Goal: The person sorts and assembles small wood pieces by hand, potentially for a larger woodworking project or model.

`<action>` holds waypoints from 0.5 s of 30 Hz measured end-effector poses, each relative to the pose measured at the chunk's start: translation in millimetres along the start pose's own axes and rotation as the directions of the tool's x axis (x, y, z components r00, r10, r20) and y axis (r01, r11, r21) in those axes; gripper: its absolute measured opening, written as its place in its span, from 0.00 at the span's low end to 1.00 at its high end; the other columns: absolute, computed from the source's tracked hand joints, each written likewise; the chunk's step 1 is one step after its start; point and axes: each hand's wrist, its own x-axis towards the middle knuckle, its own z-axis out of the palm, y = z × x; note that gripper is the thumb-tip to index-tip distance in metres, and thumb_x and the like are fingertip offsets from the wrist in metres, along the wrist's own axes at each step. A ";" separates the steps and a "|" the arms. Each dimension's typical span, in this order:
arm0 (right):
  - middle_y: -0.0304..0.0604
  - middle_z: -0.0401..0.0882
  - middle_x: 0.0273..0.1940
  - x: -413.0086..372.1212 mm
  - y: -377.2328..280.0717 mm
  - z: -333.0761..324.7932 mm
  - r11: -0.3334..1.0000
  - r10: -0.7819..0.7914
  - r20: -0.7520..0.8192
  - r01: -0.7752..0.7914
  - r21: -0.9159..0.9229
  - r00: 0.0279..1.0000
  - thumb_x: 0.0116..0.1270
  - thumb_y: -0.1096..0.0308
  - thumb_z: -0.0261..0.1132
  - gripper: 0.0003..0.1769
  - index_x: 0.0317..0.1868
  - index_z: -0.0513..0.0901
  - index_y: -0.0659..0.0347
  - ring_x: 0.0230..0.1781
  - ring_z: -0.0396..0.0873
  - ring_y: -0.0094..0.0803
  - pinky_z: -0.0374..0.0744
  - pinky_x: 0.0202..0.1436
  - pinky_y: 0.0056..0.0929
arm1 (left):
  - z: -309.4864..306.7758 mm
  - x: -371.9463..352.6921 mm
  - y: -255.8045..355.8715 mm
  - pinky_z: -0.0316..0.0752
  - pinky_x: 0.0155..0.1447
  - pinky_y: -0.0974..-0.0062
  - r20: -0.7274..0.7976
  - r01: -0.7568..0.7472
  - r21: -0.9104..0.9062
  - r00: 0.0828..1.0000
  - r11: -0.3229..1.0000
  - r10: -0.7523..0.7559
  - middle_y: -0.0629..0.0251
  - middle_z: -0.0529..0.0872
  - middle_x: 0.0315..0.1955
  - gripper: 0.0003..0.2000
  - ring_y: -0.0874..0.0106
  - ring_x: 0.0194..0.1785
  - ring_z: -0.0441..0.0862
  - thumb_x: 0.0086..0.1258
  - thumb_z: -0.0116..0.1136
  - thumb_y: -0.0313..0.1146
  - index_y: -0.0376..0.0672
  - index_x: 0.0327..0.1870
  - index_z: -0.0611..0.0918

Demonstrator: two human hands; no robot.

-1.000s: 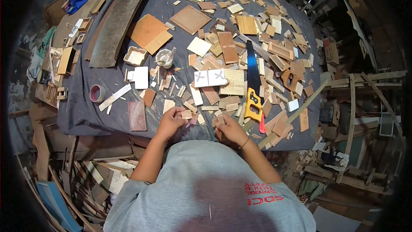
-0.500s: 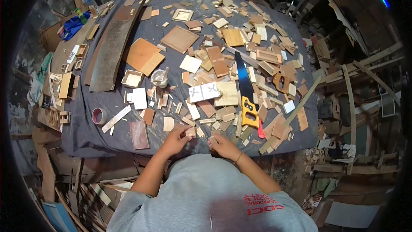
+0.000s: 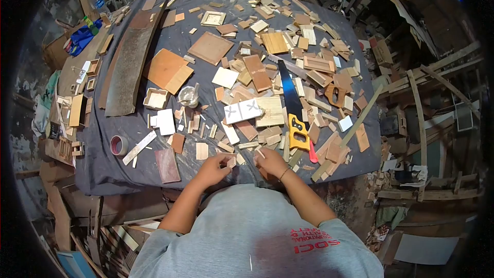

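At the table's near edge, my left hand (image 3: 215,170) is closed with thumb and fingers on a small wooden block (image 3: 232,161). A short gap to the right, my right hand (image 3: 271,163) pinches a small thin wood strip (image 3: 260,153) that points up and away from me. The two held pieces are apart. Just beyond my hands lie loose offcuts, among them a pale square piece (image 3: 202,151) and a white board marked with two crosses (image 3: 243,111).
A yellow-handled saw (image 3: 298,133) lies right of centre among many wood scraps, near a wooden-handled saw (image 3: 336,94). To the left are a tape roll (image 3: 119,145), a plastic cup (image 3: 189,96), an open wooden box (image 3: 156,98) and long dark boards (image 3: 126,64).
My right hand has raised slightly and turned, so its wood strip shows more. My left hand has turned a little around the block. The whole view has shifted slightly.
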 end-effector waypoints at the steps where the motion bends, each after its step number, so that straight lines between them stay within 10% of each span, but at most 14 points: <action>1: 0.52 0.80 0.31 4.8 1.2 -3.4 1.000 0.003 -0.001 -0.003 -0.004 1.000 0.64 0.64 0.58 0.12 0.36 0.79 0.66 0.33 0.80 0.47 0.78 0.40 0.42 | -4.1 0.9 0.3 0.76 0.49 0.74 0.016 0.046 -0.022 0.999 0.999 -0.045 0.60 0.85 0.39 0.19 0.72 0.43 0.82 0.55 0.61 0.23 0.34 0.51 0.80; 4: 0.53 0.79 0.40 19.8 3.2 -10.9 0.936 -0.096 -0.122 0.048 -0.349 0.988 0.61 0.64 0.60 0.14 0.43 0.80 0.64 0.44 0.76 0.51 0.75 0.50 0.46 | -6.5 8.9 -12.7 0.77 0.47 0.73 0.015 0.091 -0.054 0.996 0.994 -0.090 0.59 0.86 0.37 0.18 0.71 0.41 0.83 0.56 0.61 0.26 0.35 0.49 0.81; 15: 0.47 0.78 0.42 63.4 -31.3 6.8 0.877 -0.052 -0.182 -0.042 -0.478 0.982 0.58 0.58 0.65 0.18 0.46 0.81 0.60 0.47 0.75 0.44 0.72 0.49 0.46 | -9.9 15.4 -17.1 0.76 0.45 0.71 -0.095 0.025 -0.045 0.995 0.999 -0.029 0.55 0.86 0.36 0.19 0.67 0.40 0.83 0.56 0.65 0.32 0.34 0.49 0.80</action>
